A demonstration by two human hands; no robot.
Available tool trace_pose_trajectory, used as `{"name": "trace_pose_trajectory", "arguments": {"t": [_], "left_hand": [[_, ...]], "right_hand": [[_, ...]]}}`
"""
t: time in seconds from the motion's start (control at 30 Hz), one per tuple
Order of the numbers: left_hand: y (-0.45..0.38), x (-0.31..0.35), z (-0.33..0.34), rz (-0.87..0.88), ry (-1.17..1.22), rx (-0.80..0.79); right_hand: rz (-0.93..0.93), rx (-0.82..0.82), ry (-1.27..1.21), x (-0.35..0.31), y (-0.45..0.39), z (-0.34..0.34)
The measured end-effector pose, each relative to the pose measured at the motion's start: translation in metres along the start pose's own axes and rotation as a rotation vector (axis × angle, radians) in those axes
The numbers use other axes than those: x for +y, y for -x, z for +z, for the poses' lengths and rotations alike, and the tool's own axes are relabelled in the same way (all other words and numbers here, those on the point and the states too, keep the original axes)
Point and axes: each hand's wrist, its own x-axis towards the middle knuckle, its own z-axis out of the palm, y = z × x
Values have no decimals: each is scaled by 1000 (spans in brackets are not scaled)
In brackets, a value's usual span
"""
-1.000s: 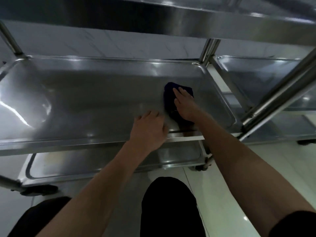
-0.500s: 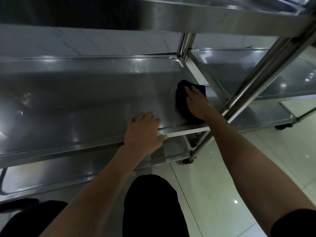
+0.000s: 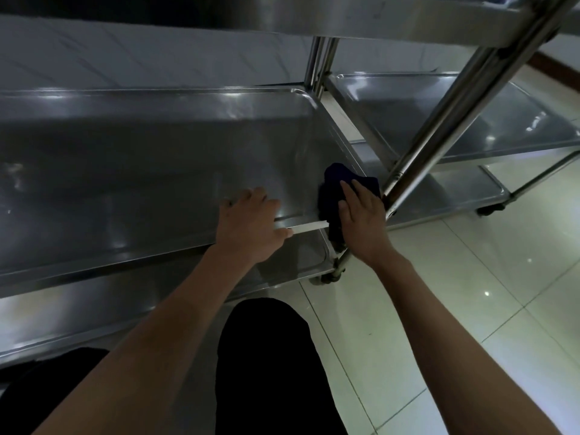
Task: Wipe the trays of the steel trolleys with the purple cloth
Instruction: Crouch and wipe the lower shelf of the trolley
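Note:
The dark purple cloth (image 3: 334, 186) lies bunched in the near right corner of the middle steel tray (image 3: 141, 171) and hangs over its front rim. My right hand (image 3: 361, 221) presses flat on the cloth with straight fingers, beside the trolley's upright post (image 3: 445, 111). My left hand (image 3: 251, 224) grips the tray's front rim just left of the cloth, fingers curled over the edge into the tray.
A lower tray (image 3: 292, 255) sits beneath, with a caster (image 3: 326, 277) at its corner. A second steel trolley (image 3: 470, 120) stands to the right with its own trays. An upper shelf (image 3: 345, 17) hangs overhead. My knees are below; a pale tiled floor (image 3: 470, 309) lies at right.
My right hand slid the cloth rightward and toward me into the tray's near right corner. My left hand stayed on the front rim. My view shifted right.

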Motion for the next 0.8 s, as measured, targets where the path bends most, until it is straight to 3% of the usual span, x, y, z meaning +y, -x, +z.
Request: {"name": "trace_pose_trajectory", "arguments": {"t": [0.27,0.8], "left_hand": [[10,-22,-9,57,48,-18],[116,-162,-39,-163,-56,95]], "right_hand": [[-23,37,-257,-68,28,6],[-343,-124,-167,-220,27,16]]}}
